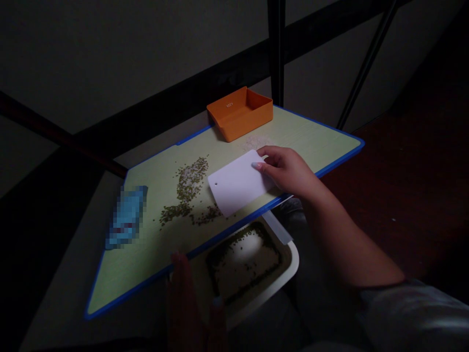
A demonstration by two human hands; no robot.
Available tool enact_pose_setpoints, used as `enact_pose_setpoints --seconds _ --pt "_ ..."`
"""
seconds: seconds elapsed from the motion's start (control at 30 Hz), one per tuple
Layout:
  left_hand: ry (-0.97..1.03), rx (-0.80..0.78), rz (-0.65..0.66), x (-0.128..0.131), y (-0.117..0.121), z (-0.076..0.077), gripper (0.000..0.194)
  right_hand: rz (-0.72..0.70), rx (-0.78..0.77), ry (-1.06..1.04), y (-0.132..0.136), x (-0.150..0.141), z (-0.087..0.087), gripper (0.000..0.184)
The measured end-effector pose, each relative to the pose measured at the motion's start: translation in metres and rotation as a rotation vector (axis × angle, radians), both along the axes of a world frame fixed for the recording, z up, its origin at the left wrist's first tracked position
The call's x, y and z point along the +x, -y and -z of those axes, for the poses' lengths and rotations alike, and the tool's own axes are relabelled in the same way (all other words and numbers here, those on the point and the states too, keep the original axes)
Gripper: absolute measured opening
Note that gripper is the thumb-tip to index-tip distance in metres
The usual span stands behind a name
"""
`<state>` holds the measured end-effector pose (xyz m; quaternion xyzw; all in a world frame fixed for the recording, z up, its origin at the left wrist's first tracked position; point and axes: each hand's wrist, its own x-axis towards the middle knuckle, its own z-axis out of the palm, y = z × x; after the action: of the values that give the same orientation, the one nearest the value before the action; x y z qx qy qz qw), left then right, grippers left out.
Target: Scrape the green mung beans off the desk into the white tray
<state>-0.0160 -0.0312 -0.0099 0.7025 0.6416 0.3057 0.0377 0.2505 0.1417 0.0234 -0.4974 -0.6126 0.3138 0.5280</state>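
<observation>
My right hand is closed on a thin white plastic card, thumb on top and fingers beneath. The card has rounded corners and a small hole, and lies tilted low over the board by a scatter of small greenish-brown seeds or grains. Dim in shadow, my left hand is stretched out at the left end of a white tray under the board's near edge, thumb apart from the fingers. More of the dark grains line the tray's inner edges. Whether the left hand bears on the tray is hard to see.
The pale yellow board has a blue rim. An orange open-sided box stands at its back, with a small pale grain pile before it. A blurred blue packet lies at the left edge. Cabinet panels rise behind.
</observation>
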Motion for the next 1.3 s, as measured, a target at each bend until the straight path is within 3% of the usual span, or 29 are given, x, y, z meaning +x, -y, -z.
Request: enact_pose_setpoints --seconds 0.1,0.37,1.0,1.3 --pt "0.015 0.010 -0.021 0.006 0.002 -0.004 0.060 -0.039 -0.026 0.007 0.004 0.001 -0.002 0.020" --pt "-0.063 -0.050 0.077 -0.014 0.000 0.003 0.069 -0.114 -0.125 0.074 0.013 0.003 -0.009 0.036" --pt "-0.040 -0.068 0.051 -0.011 0.001 0.001 0.070 -0.103 -0.143 0.094 0.017 -0.004 -0.012 0.038" --pt "-0.027 -0.074 0.054 -0.011 0.002 0.001 0.070 -0.117 -0.138 0.091 0.019 -0.006 -0.011 0.026"
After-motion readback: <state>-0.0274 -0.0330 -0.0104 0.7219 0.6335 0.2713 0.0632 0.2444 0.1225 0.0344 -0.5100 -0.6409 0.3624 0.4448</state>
